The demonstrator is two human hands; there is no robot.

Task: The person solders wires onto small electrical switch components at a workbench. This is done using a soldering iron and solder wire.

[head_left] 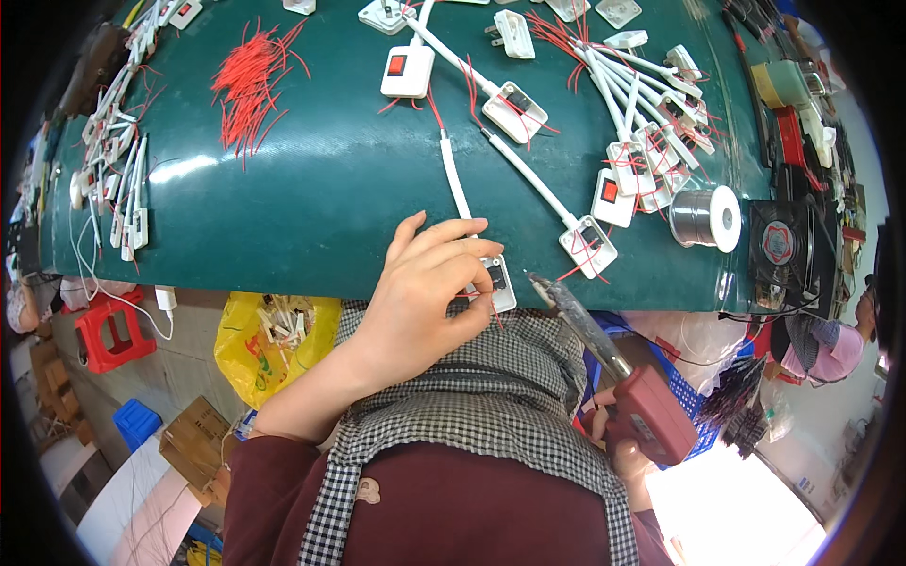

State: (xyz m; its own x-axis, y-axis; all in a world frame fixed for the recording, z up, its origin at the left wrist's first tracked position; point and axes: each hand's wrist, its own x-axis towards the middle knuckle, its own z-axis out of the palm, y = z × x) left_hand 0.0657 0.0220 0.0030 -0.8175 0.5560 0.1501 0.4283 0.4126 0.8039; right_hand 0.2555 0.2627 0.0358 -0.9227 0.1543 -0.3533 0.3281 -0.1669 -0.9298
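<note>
My left hand (425,288) is closed at the table's near edge, thumb and fingers on an open white switch housing (504,294) with a black switch and thin red wires inside. A white cable (455,179) runs away from that housing, partly behind my fingers. In my right hand (628,460) is a dark red soldering gun (653,415), its metal tip pointing up and left, just right of the housing. Another open housing (588,247) on a white cable lies beyond the tip. Most of my right-hand fingers are hidden behind the gun.
On the green table (311,217) lie loose red wires (253,85), several cabled switches (651,151) and a solder spool (694,219). A small black fan (779,241) stands at right. Below the edge are a yellow bag (245,354) and a red stool (113,330).
</note>
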